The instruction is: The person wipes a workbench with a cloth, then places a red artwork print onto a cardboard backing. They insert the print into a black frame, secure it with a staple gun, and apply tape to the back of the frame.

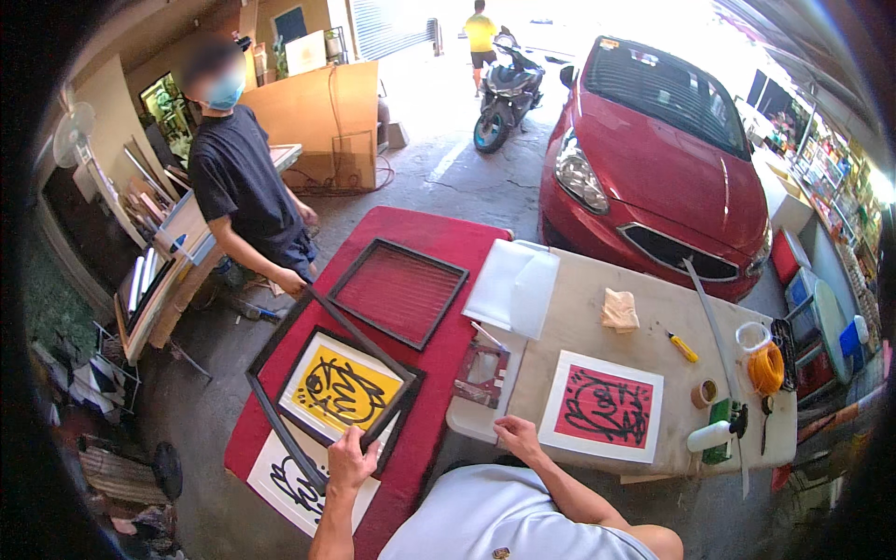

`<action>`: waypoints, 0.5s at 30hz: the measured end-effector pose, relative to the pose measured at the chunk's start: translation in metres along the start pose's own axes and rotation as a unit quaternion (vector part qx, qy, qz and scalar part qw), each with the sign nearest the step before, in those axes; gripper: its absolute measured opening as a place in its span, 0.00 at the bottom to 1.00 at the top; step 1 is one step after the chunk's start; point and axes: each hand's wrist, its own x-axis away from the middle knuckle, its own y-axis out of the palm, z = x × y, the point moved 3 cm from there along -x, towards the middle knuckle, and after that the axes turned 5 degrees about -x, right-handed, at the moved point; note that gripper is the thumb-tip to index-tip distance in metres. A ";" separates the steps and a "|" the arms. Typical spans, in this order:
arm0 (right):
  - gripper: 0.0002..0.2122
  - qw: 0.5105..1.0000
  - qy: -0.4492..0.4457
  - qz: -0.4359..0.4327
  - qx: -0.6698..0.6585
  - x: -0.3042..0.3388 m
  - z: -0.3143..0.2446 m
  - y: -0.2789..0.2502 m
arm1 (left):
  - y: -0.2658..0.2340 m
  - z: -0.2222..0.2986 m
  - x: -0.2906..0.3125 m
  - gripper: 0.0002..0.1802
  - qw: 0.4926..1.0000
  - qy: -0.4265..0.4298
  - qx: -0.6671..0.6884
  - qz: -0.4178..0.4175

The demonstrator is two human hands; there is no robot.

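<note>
My left hand (pixel 351 459) grips the near right side of an empty black picture frame (pixel 273 425), held tilted over the red-covered table. A co-worker's hand (pixel 291 283) holds its far corner. Beneath it lies a white-bordered print with black brush strokes on yellow (pixel 322 373), on a darker frame or backing. A black-and-white print (pixel 289 490) is partly covered at the near edge. My right hand (pixel 519 439), fingers curled with nothing visible in them, is by the edge of the beige table, left of a black-on-red print (pixel 611 406).
Another black frame (pixel 401 291) lies on the red cloth (pixel 373 224). The beige table (pixel 579 313) bears a folded cloth (pixel 619 310), yellow cutter (pixel 682 347), metal ruler (pixel 714 322), orange cord roll (pixel 765 369) and spray bottle (pixel 714 435). A red car (pixel 653 159) stands beyond.
</note>
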 end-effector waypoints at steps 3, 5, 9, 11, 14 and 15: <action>0.09 1.000 -0.019 0.005 -0.005 -0.008 0.007 -0.015 | -0.025 0.054 -0.007 0.17 0.997 0.030 0.033 0.060; 0.10 0.999 -0.019 0.015 -0.022 -0.021 -0.006 -0.028 | -0.043 0.096 -0.013 0.18 0.993 0.042 0.050 0.094; 0.13 0.986 -0.072 0.011 -0.149 -0.049 -0.023 -0.077 | -0.067 0.177 -0.011 0.20 0.985 0.015 0.157 0.064; 0.15 0.985 -0.081 0.032 -0.148 -0.059 -0.041 -0.112 | -0.063 0.196 -0.013 0.23 0.970 0.054 0.225 0.074; 0.25 0.970 -0.119 0.022 -0.209 -0.062 -0.061 -0.165 | -0.062 0.218 -0.009 0.25 0.912 -0.006 0.410 -0.008; 0.28 0.982 -0.083 -0.005 -0.172 -0.049 -0.085 -0.176 | -0.061 0.224 -0.008 0.26 0.847 -0.020 0.531 -0.010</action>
